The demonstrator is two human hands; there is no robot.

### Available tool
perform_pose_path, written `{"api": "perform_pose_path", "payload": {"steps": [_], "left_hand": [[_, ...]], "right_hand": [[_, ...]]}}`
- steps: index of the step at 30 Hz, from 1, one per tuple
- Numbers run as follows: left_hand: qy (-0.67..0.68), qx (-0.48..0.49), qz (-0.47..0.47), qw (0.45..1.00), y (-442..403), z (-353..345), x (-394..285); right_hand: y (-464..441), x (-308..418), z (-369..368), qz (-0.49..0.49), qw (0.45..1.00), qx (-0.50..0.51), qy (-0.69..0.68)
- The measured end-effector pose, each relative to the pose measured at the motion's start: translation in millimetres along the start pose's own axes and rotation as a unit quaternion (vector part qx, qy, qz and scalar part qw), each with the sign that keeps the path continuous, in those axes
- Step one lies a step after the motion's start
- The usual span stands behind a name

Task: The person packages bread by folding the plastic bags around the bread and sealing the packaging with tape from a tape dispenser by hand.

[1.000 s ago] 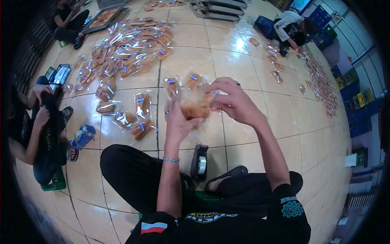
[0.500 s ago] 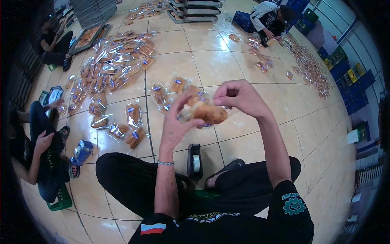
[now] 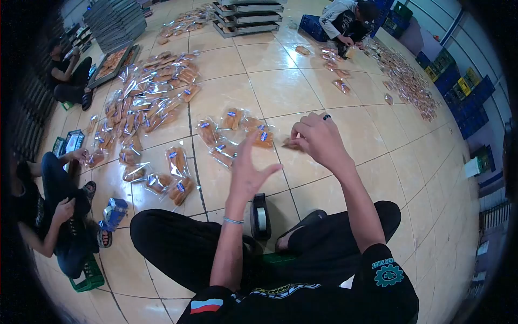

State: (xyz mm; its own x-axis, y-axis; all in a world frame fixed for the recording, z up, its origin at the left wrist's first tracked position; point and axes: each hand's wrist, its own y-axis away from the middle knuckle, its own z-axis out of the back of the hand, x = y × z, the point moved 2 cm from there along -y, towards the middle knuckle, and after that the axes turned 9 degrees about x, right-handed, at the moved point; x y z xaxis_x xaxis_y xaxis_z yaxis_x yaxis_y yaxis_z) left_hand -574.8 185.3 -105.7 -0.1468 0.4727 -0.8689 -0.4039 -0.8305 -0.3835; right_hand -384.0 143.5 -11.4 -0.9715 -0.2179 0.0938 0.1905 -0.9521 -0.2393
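My left hand point(image 3: 251, 175) is raised above the floor, thumb spread wide from the fingers, with nothing in it. My right hand point(image 3: 321, 139), ringed on one finger, has its fingers curled down around a bagged bread roll point(image 3: 290, 143); only a blurred brown end shows, the rest hidden by the hand. Just beyond my left hand lies a small group of bagged bread rolls point(image 3: 232, 117) with blue labels. The nearest of these, a bagged roll point(image 3: 263, 139), lies between my two hands. Below my left hand a black tape dispenser point(image 3: 261, 217) stands between my legs.
A large heap of bagged bread point(image 3: 156, 92) spreads over the tiles at left. Two people sit on that side, one near a blue package point(image 3: 113, 214). Another person point(image 3: 350, 27) works at the far right beside a long pile of small packs point(image 3: 404, 78). Stacked trays point(image 3: 248, 19) stand at the back.
My left hand has let go of the bagged roll and opened. My right hand has turned down and moved slightly right and lower, with the roll now mostly hidden under it.
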Motion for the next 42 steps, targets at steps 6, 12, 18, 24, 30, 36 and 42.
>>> {"api": "perform_pose_path", "payload": {"steps": [6, 12, 18, 24, 30, 36, 42], "left_hand": [[0.173, 0.115, 0.042, 0.977, -2.1, 0.2, 0.6], [0.351, -0.020, 0.087, 0.932, -0.5, 14.8, -22.1], [0.375, -0.129, 0.036, 0.917, 2.4, 15.5, -44.6], [0.344, -0.141, 0.033, 0.928, 3.7, 9.9, -42.9], [0.287, -0.096, 0.011, 0.953, 8.2, 13.9, -36.3], [0.262, -0.060, -0.029, 0.963, 8.1, 26.8, -43.6], [0.300, -0.109, 0.057, 0.946, 10.7, 24.9, -50.4]], "right_hand": [[6.4, 10.0, -2.3, -0.076, 0.945, -0.110, -0.299], [19.9, 36.8, -51.5, -0.073, 0.799, 0.024, -0.596], [14.5, 65.0, -59.5, -0.125, 0.772, -0.135, -0.609], [19.7, 70.3, -59.2, -0.104, 0.888, -0.198, -0.402], [17.7, 61.7, -48.6, -0.062, 0.864, -0.217, -0.449], [22.3, 51.0, -39.8, -0.069, 0.832, -0.179, -0.520], [19.8, 53.0, -54.8, -0.058, 0.719, -0.155, -0.675]]}}
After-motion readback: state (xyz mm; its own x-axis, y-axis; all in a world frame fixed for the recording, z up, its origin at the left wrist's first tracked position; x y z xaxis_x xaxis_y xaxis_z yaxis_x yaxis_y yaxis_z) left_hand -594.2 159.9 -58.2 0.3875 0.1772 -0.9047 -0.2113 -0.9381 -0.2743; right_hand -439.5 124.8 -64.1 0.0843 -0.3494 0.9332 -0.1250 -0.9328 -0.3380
